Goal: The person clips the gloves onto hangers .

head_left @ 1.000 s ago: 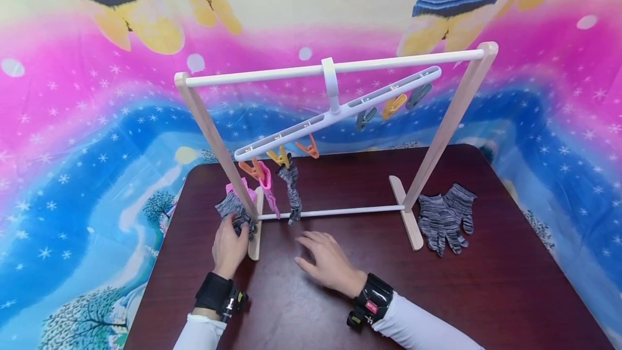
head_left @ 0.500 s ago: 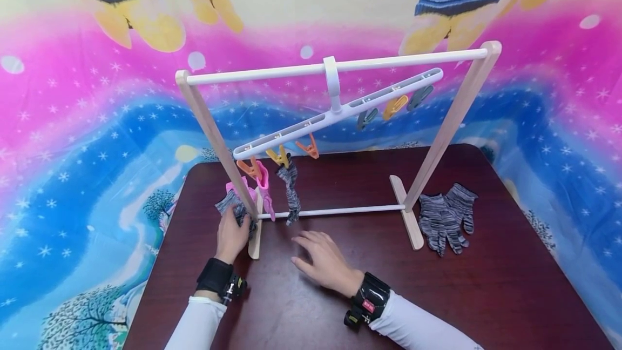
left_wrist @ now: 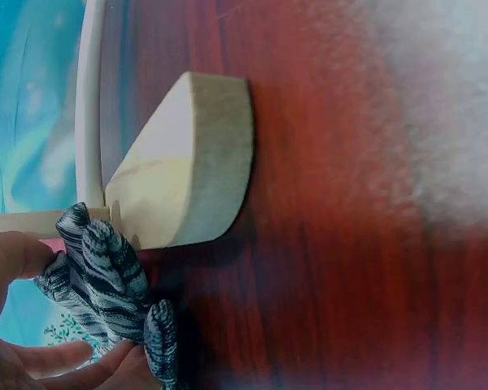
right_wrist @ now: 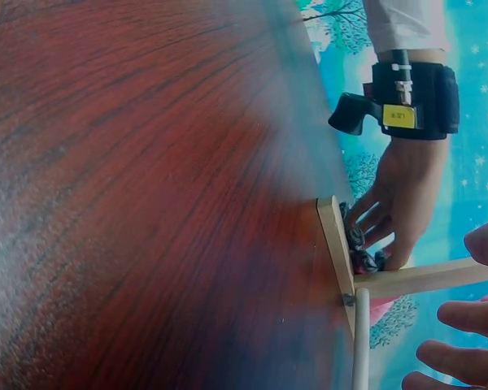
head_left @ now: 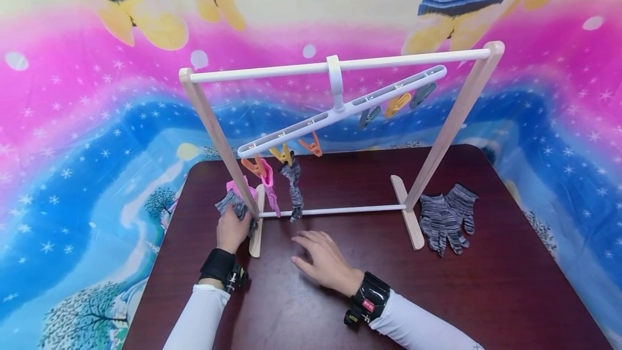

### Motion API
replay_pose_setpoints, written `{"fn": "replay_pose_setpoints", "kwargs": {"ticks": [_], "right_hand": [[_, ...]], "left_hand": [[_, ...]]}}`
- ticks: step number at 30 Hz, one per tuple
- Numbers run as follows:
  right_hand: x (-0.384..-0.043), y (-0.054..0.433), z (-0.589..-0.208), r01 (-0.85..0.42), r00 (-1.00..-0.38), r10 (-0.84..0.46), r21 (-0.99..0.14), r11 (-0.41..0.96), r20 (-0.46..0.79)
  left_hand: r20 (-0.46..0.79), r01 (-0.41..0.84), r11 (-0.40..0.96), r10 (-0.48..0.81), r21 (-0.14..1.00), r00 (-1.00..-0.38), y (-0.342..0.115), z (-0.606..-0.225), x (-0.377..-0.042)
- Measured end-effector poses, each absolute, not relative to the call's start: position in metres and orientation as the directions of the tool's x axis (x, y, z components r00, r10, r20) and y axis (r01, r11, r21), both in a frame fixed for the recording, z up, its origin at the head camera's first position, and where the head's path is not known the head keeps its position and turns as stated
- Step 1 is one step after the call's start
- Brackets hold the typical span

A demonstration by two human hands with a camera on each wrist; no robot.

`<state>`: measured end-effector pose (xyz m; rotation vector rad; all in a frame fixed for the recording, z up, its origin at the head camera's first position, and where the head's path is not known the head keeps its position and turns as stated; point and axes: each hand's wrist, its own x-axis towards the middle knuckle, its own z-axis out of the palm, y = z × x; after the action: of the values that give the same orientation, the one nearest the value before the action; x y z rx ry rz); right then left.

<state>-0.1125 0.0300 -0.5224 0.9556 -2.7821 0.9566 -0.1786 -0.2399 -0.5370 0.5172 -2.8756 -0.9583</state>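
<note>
My left hand (head_left: pixel 233 228) pinches a grey-and-black striped knit glove (left_wrist: pixel 106 280) between thumb and fingers, beside the left foot of the wooden rack (head_left: pixel 218 134). In the left wrist view the glove's fingers stick up between my thumb and fingertips. Pink knit fabric (head_left: pixel 238 188) lies behind it, partly hidden by the rack's post. My right hand (head_left: pixel 328 261) hovers low over the table in front of the rack, fingers spread and holding nothing. On the tilted white hanger (head_left: pixel 311 120), an orange clip grips a pink knit piece (head_left: pixel 268 188) and a yellow clip a striped one (head_left: pixel 295 193).
Striped gloves (head_left: pixel 444 220) lie on the table (head_left: pixel 369 307) beyond the rack's right foot (head_left: pixel 407 215). Spare clips hang from the hanger, including an orange clip (head_left: pixel 312 146) and a yellow clip (head_left: pixel 397 106). A low white bar (head_left: pixel 350 210) joins the feet.
My left hand has shifted slightly forward over the striped glove. The clipped knit pieces sway a little. My right hand has barely moved.
</note>
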Motion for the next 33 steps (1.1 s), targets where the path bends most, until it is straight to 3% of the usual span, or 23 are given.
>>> {"fn": "replay_pose_setpoints", "kwargs": {"ticks": [12, 33], "right_hand": [[-0.1122, 0.0294, -0.5247, -0.582, -0.802, -0.543, -0.527, 0.619, 0.249], [-0.1142, 0.0327, -0.5236, -0.575, -0.804, -0.546, -0.537, 0.617, 0.235]], "left_hand": [[-0.052, -0.282, 0.811, -0.298, 0.512, -0.953, -0.2455, -0.5413, -0.1861], [-0.057, -0.296, 0.799, -0.313, 0.524, -0.948, -0.2467, -0.5397, -0.1829]]}}
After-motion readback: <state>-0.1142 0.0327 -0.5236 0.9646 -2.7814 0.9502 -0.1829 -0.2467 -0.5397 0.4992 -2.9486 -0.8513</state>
